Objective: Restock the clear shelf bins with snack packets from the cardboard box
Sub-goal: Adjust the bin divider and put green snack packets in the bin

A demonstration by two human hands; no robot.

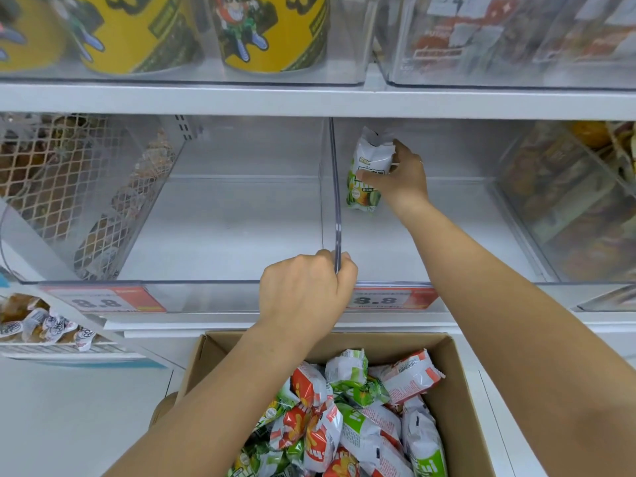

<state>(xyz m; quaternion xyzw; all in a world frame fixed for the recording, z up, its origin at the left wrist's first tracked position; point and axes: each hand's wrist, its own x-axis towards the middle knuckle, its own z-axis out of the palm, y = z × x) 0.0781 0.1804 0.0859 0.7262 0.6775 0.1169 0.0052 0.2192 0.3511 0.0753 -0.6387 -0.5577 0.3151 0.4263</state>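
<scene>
Right hand point(401, 180): fingers curled round green packet point(368, 173), standing it far-left in the bin point(447, 235).
Left hand point(306, 290): pinching the divider point(336, 201).
Risk: packet may topple once released.

A shop aisle, white shelving point(309, 101), red price tags point(103, 299) reading 8.8, clear bins point(206, 290) of packaged snacks

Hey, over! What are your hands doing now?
Left hand grips clear plastic divider. Right hand holds green-and-white snack packet upright in bin. Nothing blocking.
</scene>
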